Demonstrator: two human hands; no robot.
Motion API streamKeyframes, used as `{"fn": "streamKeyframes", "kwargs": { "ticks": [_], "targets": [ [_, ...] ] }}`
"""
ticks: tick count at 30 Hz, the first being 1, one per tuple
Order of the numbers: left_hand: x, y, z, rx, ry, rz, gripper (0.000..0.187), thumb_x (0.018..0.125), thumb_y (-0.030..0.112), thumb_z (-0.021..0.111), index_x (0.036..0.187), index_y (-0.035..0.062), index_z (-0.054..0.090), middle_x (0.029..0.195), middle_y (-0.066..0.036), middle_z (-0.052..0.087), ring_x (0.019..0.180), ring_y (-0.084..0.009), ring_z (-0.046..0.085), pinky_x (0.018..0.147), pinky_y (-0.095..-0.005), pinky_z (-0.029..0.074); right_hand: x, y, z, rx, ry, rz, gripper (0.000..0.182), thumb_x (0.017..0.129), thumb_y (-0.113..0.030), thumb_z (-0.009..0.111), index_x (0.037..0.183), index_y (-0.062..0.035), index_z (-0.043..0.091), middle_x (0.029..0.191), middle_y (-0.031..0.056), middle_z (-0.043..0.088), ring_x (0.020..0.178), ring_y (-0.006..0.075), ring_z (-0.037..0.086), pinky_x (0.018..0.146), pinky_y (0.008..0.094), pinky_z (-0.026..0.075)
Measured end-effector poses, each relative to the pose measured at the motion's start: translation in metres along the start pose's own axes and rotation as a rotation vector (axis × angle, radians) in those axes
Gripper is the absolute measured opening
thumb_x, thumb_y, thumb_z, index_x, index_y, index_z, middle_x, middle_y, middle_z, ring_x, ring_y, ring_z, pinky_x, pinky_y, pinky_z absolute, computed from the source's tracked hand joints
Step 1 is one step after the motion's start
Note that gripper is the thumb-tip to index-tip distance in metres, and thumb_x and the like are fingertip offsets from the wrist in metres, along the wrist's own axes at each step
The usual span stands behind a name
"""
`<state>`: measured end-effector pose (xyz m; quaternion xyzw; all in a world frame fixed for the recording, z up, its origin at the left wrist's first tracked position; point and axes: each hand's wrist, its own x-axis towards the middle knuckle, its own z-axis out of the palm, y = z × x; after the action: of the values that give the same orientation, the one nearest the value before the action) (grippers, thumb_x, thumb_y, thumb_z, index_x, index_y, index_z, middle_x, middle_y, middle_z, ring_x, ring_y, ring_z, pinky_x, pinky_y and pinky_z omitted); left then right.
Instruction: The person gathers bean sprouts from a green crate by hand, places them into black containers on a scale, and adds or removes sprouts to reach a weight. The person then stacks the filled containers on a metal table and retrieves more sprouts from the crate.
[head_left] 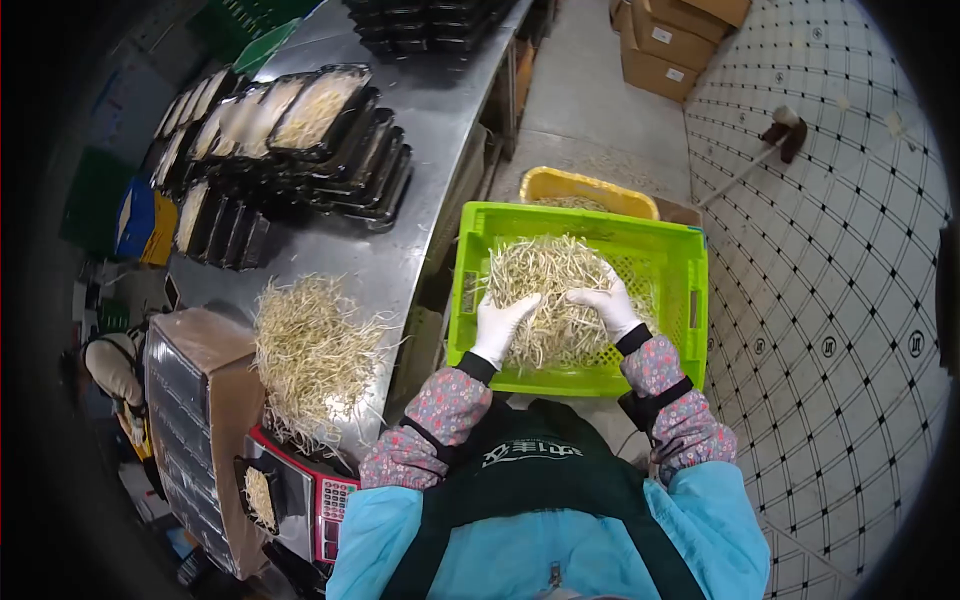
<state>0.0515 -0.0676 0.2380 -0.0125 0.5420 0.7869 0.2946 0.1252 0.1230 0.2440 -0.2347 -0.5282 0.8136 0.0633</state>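
Both my hands wear white gloves and press into a big tangle of bean sprouts [548, 270] in a bright green plastic crate [583, 212]. At the left side of the tangle, my left hand [503, 328] grips it with the fingertips buried among the stems. Opposite it, my right hand [612, 304] holds the right side, thumb pointing inward over the sprouts. More sprouts lie under and around the bunch. A loose heap of bean sprouts [318, 350] rests on the metal table [400, 265] to the left.
Beside the heap, a red scale [330, 500] bears a black tray of sprouts [260, 498]. An open cardboard box [235, 400] holds black trays. Filled trays [320, 110] are stacked farther back. A yellow basket [590, 185] stands behind the crate. Another person [115, 365] is at far left.
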Motion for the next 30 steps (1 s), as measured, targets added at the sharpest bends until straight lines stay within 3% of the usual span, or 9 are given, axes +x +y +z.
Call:
{"fn": "streamKeyframes", "kwargs": {
  "ticks": [4,9,14,16,20,22,24,26,30],
  "targets": [
    [0.018,-0.025,-0.002,0.060,0.023,-0.030,0.047,0.078,-0.003,0.074,0.119,-0.0061,0.051,0.107,-0.017,0.066,0.093,-0.0189,0.067,0.084,-0.0297,0.054,0.001,0.019,-0.098,-0.053,0.196,-0.014,0.071,0.071,0.007,0.074,0.135,-0.0017,0.045,0.117,0.0102,0.063,0.100,0.0185,0.064,0.088,0.0319,0.053],
    [0.024,-0.068,-0.045,0.410,0.195,-0.024,0.042,0.082,0.016,0.074,0.117,-0.0032,0.060,0.109,-0.012,0.066,0.092,-0.0168,0.062,0.085,-0.0308,0.050,-0.029,0.016,-0.179,0.013,0.344,0.114,0.068,0.074,0.002,0.075,0.135,-0.0004,0.044,0.116,0.0084,0.064,0.100,0.0184,0.064,0.089,0.0303,0.052],
    [0.018,-0.097,-0.060,0.420,0.168,0.069,0.036,0.086,0.006,0.066,0.119,-0.0042,0.059,0.111,-0.011,0.066,0.097,-0.0163,0.061,0.088,-0.0298,0.048,-0.043,0.004,-0.210,-0.046,0.342,0.035,0.064,0.077,-0.005,0.077,0.134,-0.0023,0.047,0.123,0.0070,0.060,0.106,0.0147,0.060,0.091,0.0303,0.049],
    [0.026,-0.093,-0.055,0.560,0.118,0.148,0.039,0.086,-0.002,0.059,0.126,-0.0028,0.056,0.118,-0.009,0.064,0.103,-0.0166,0.061,0.091,-0.0298,0.048,-0.032,0.006,-0.217,-0.326,0.379,-0.051,0.064,0.079,-0.007,0.077,0.135,-0.0018,0.047,0.122,0.0073,0.060,0.108,0.0158,0.059,0.095,0.0307,0.047],
    [0.051,-0.058,-0.019,0.492,0.140,0.157,0.040,0.087,0.001,0.063,0.126,-0.0024,0.055,0.113,-0.008,0.065,0.099,-0.0159,0.061,0.089,-0.0294,0.048,-0.009,-0.005,-0.207,-0.125,0.335,-0.073,0.071,0.078,-0.010,0.078,0.139,-0.0014,0.042,0.126,0.0076,0.058,0.114,0.0162,0.056,0.097,0.0304,0.045],
    [0.066,-0.057,-0.001,0.611,0.104,0.084,0.045,0.085,0.011,0.071,0.124,-0.0034,0.055,0.109,-0.009,0.067,0.095,-0.0163,0.062,0.087,-0.0297,0.049,0.013,0.003,-0.196,-0.227,0.165,-0.239,0.088,0.075,-0.016,0.082,0.146,-0.0040,0.032,0.137,0.0127,0.048,0.124,0.0201,0.048,0.103,0.0328,0.041],
    [0.080,-0.082,-0.009,1.063,0.066,0.140,0.074,0.074,0.031,0.082,0.130,-0.0061,0.050,0.119,-0.018,0.063,0.109,-0.0245,0.060,0.096,-0.0334,0.045,0.026,0.012,-0.192,-0.839,0.163,-0.024,0.110,0.069,-0.035,0.085,0.153,-0.0090,0.017,0.152,0.0271,0.022,0.138,0.0356,0.033,0.114,0.0404,0.027],
    [0.077,-0.089,-0.032,1.263,0.004,0.126,0.082,0.071,0.035,0.083,0.133,-0.0060,0.048,0.130,-0.024,0.055,0.122,-0.0309,0.053,0.105,-0.0365,0.039,0.025,0.016,-0.193,-1.011,0.225,0.024,0.100,0.072,-0.035,0.082,0.150,-0.0071,0.025,0.150,0.0274,0.030,0.136,0.0359,0.037,0.112,0.0398,0.030],
    [0.030,-0.062,-0.072,1.378,0.211,0.280,0.055,0.072,0.030,0.080,0.119,0.0061,0.064,0.134,-0.020,0.052,0.125,-0.0331,0.048,0.106,-0.0394,0.038,-0.023,0.034,-0.251,-0.964,0.523,-0.129,0.079,0.077,-0.034,0.078,0.140,-0.0018,0.043,0.136,0.0234,0.051,0.129,0.0313,0.047,0.108,0.0380,0.036]
  ]
}}
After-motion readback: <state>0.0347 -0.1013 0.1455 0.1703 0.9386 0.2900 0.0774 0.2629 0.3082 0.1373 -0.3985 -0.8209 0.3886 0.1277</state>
